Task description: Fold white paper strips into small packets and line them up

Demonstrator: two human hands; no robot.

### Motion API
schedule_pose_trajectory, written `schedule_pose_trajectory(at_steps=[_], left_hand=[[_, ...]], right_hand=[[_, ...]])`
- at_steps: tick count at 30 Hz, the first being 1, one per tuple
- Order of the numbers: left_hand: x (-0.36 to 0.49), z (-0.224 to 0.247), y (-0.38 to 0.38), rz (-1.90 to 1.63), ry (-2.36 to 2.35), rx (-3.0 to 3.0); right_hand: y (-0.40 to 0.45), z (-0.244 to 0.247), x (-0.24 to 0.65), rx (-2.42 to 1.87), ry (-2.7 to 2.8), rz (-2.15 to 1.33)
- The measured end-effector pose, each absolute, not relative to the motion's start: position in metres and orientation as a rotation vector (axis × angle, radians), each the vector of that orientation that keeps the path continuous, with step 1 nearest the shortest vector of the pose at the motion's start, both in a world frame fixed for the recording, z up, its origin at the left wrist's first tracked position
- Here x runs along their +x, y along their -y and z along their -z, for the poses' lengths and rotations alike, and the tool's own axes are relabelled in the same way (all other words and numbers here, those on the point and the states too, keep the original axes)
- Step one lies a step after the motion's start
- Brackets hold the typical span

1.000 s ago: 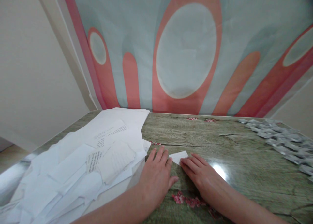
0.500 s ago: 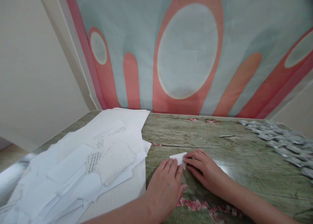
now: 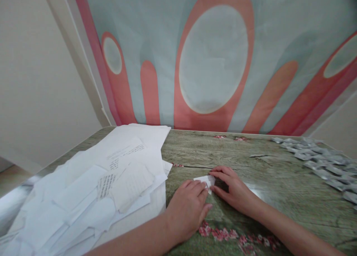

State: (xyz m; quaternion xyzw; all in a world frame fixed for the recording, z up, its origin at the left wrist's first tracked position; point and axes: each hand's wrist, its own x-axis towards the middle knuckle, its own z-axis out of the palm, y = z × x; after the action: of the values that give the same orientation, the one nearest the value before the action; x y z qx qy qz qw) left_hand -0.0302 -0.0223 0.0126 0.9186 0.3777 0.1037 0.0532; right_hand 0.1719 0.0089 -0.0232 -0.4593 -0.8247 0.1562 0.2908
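Note:
A small folded white paper (image 3: 208, 180) lies on the wood-patterned table (image 3: 195, 148), between my two hands. My left hand (image 3: 189, 207) rests over its left and near side, fingers laid flat on it and the thumb apart. At its right edge, my right hand (image 3: 232, 191) touches the paper with a curved forefinger and thumb spread around it. Part of the paper is hidden under my left fingers.
A wide heap of white paper sheets and torn pieces (image 3: 83, 196) covers the table's left side. Several rows of folded grey-white paper pieces (image 3: 320, 159) lie at the right edge. A patterned hanging (image 3: 164, 25) rises behind the table.
My right forefinger and thumb have parted more around the paper's right end, where more of it shows. My left hand has shifted slightly left, its fingers more bent.

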Motion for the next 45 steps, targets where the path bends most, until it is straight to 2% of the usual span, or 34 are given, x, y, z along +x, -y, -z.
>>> schedule_pose_trajectory(at_steps=[10,19,45], left_hand=[[-0.030,0.002,0.026,-0.277,-1.134,2.862],[-0.032,0.000,0.025,-0.248,-1.068,2.814],[-0.034,-0.009,0.023,-0.124,-1.028,2.682]], right_hand=[[-0.014,0.022,0.174,-1.261,2.186,-0.455],[-0.017,0.020,0.176,-1.281,2.143,-0.581],[-0.020,0.027,0.180,-1.359,2.006,-0.633]])
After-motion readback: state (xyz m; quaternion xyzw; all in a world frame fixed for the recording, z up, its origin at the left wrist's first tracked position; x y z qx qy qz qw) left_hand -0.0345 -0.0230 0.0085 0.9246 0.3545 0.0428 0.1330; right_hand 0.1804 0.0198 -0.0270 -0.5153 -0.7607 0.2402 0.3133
